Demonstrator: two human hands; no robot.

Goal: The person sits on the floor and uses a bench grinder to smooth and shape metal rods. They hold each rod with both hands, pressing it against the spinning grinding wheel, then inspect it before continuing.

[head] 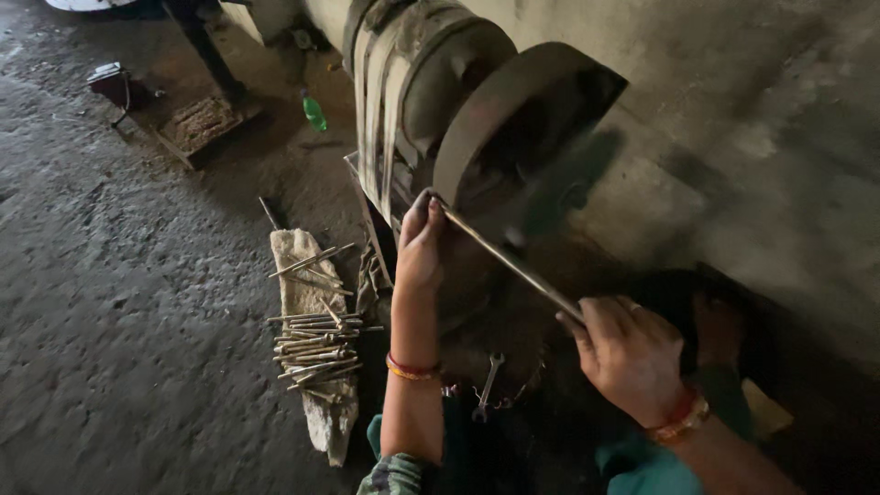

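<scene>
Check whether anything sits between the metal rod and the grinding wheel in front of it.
Nothing visible does. The left hand and right hand hold the metal rod at either end, directly under the grinding wheel, with no object between them.

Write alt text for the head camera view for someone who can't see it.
Two bare hands, left hand and right hand, hold a thin metal rod against a belt-driven grinding wheel. A pile of similar rods lies on a stone slab to the left, a wrench below.
</scene>
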